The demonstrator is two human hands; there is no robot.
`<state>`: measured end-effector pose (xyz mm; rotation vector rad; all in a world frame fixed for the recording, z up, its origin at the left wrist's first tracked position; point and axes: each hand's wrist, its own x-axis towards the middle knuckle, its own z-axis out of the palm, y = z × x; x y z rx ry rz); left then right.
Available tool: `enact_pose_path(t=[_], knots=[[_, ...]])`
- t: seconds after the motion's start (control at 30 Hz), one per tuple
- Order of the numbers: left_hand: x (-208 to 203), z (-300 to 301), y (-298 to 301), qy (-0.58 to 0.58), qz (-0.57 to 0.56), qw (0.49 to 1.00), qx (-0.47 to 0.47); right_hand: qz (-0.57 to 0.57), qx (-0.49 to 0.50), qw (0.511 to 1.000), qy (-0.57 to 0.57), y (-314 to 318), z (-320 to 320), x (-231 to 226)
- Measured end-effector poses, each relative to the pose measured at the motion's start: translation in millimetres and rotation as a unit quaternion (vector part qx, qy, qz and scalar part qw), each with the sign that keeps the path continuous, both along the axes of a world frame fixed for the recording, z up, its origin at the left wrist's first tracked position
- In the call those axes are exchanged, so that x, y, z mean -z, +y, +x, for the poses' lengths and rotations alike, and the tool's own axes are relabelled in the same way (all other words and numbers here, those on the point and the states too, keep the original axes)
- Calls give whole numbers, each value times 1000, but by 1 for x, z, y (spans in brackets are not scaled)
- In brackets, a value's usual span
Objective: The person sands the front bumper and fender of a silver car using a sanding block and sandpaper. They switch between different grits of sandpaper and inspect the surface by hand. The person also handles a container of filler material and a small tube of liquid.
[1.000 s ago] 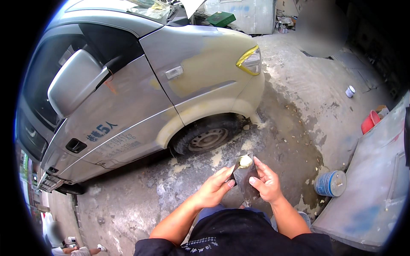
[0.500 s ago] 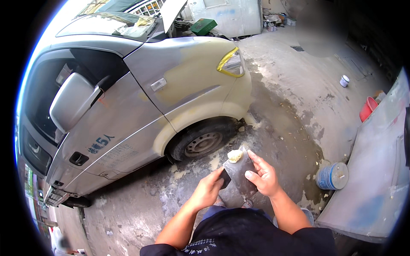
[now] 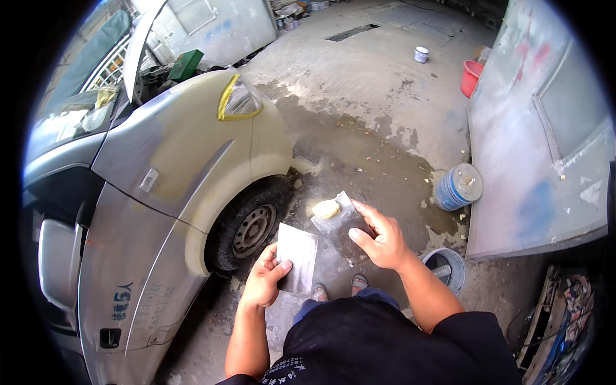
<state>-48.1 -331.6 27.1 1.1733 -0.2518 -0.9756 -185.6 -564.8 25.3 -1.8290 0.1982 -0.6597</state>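
Note:
My left hand (image 3: 262, 280) grips a thin rectangular putty scraper (image 3: 299, 255), its pale grey face turned up and the thumb on top. In my right hand (image 3: 384, 239) is a dark flat putty board (image 3: 343, 236), tilted, with the thumb across its face. A cream lump of putty (image 3: 326, 209) sits at the board's far left corner. The scraper and the board are apart. Left of both hands stands a silver van (image 3: 160, 237) whose front fender (image 3: 256, 144) is coated in cream filler. Yellow tape (image 3: 226, 102) edges its headlight.
Below the fender is the front wheel (image 3: 253, 230). To the right are a blue paint drum (image 3: 459, 187), a grey bucket (image 3: 461, 269) near my right forearm, and a leaning painted panel (image 3: 539, 173). A red tub (image 3: 471, 78) and a small white can (image 3: 421, 54) stand farther off.
My view has swung right. The scraper, formerly close against the board, is now apart from it on the left with its pale face showing. The putty remains on the board.

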Motion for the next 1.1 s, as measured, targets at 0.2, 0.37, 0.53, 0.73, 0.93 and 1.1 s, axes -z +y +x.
enact_pose_path(t=[0.2, 0.37, 0.53, 0.73, 0.93, 1.1], knots=[[14, 14, -22, 52, -20, 981, 187, -141, -25, 987, -77, 28, -34, -28], [27, 11, -30, 24, -6, 952, 305, -190, 42, 981, -15, 65, -72, -7], [44, -17, -36, 27, 3, 917, 397, -223, 124, 965, 61, 95, -125, 8], [23, -81, -68, 47, -86, 903, 417, -182, 262, 926, 202, 137, -206, 54], [32, -180, -87, 33, -77, 906, 416, 278, 375, 879, -100, 180, -299, 54], [21, -318, -83, 49, -117, 848, 514, 227, 462, 853, -84, 214, -381, 70]])
